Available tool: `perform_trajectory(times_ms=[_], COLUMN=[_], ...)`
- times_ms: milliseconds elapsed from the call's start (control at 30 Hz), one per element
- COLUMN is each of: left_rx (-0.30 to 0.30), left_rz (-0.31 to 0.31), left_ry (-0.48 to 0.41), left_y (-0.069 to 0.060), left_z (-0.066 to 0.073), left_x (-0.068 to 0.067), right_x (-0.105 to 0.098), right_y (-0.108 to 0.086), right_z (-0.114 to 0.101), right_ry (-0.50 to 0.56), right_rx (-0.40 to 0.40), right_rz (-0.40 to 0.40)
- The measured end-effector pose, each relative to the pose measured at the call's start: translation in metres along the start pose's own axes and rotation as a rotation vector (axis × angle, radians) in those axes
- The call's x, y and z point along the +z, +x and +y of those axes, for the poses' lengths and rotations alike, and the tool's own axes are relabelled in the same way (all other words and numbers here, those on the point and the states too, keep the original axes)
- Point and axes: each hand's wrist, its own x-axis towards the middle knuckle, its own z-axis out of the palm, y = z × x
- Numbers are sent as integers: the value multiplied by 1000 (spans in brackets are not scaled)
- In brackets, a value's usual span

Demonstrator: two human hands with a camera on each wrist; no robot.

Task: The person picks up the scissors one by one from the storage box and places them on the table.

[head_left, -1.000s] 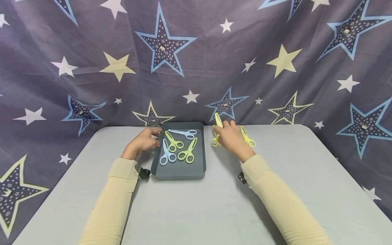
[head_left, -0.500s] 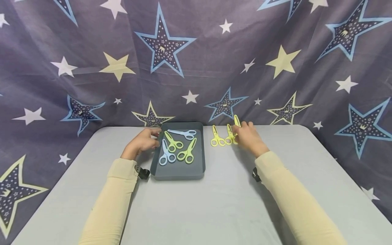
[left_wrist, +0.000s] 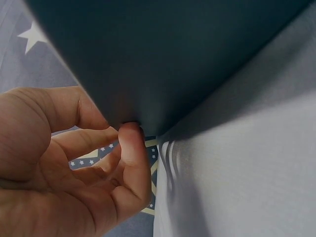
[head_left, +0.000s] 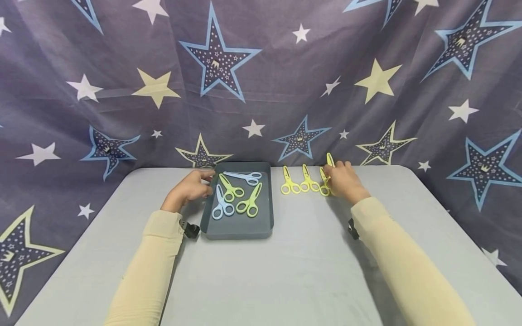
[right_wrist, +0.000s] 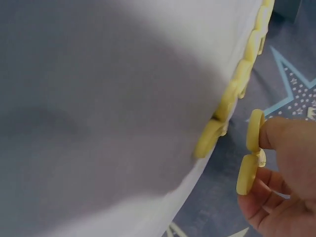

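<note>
Right hand (head_left: 344, 179) (the nearer one) pinches yellow scissors (head_left: 330, 159), long axis roughly near-to-far, blades far, just right of the row of three matching pairs (head_left: 308, 179); left hand (head_left: 190, 185) grips the tray (head_left: 238, 231).
</note>
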Motion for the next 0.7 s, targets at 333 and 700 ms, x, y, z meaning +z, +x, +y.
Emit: perform_trajectory(times_ms=[333, 700], left_rx=[-14, 14], left_rz=[3, -2], left_ry=[7, -18], left_y=[0, 1], left_z=[0, -1], left_x=[0, 0], right_x=[4, 1], right_y=[-1, -5], right_z=[25, 38], right_ry=[2, 62], right_rx=[3, 24], right_rz=[-24, -93])
